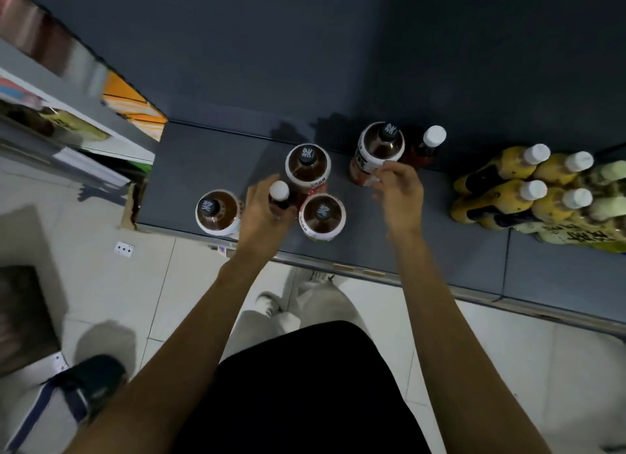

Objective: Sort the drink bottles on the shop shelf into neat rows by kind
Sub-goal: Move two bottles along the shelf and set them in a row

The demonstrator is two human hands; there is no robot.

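On the dark grey shelf point(189, 169) stand several large brown tea bottles with black caps: one at the front left point(216, 211), one in the middle point(307, 165), one at the front point(322, 216) and one further back point(379, 148). My left hand point(262, 209) is closed around a small dark bottle with a white cap point(279, 193) among the three left ones. My right hand point(398, 189) touches the label of the back tea bottle with its fingertips, fingers apart. A second small white-capped bottle point(428, 145) stands behind it.
A cluster of yellow white-capped bottles point(508, 189) and pale green ones point(606, 209) fills the shelf's right side. Another shelf unit with orange packs point(135, 108) stands at the left. Tiled floor, a cardboard box point(23, 284) and my shoes lie below.
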